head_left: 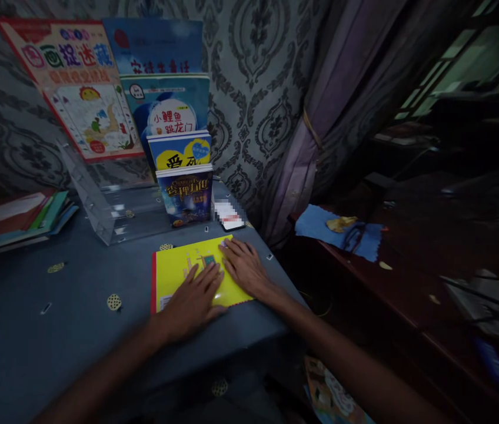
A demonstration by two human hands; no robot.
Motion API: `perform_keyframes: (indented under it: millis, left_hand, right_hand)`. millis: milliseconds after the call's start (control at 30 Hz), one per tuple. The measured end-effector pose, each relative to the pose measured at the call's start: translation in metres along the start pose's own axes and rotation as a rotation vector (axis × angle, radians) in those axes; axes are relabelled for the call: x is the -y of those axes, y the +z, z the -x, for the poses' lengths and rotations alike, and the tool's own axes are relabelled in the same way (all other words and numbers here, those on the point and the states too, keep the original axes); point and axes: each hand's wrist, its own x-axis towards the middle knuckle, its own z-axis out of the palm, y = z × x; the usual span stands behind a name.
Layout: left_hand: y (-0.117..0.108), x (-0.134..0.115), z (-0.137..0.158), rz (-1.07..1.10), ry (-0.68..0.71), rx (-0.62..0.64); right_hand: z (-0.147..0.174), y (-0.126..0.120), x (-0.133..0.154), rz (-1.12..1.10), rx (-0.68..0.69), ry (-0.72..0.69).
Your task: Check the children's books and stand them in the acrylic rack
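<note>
Yellow book (179,274) lay flat, thin, likely light and bendable; left hand (194,300) and right hand (245,268) pressed it, fingers extended, gripping nothing; its edges offered the best hold.

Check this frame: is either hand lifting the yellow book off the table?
No: both the left hand and right hand lie flat on the yellow book, which rests on the table.

Both forearms were bare, with no sleeves showing up to the frame's edge. The left hand (194,303) and right hand (246,269) wore no gloves, rings or watch.
</note>
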Motion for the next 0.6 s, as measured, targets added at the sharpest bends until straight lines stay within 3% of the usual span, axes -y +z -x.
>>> perform_keyframes:
  millis: [167,433,600]
  left_hand:
    - [-0.008,-0.016,0.002,0.041,0.039,-0.001]
    - [-0.007,-0.01,0.003,0.124,0.033,-0.044]
    - [-0.012,-0.001,0.009,0.134,0.114,-0.001]
  right_hand:
    - [0.001,0.001,-0.001,0.007,0.013,0.003]
    - [0.003,-0.002,0.001,0.057,0.054,0.032]
    - [0.02,-0.014,0.006,0.11,0.058,0.036]
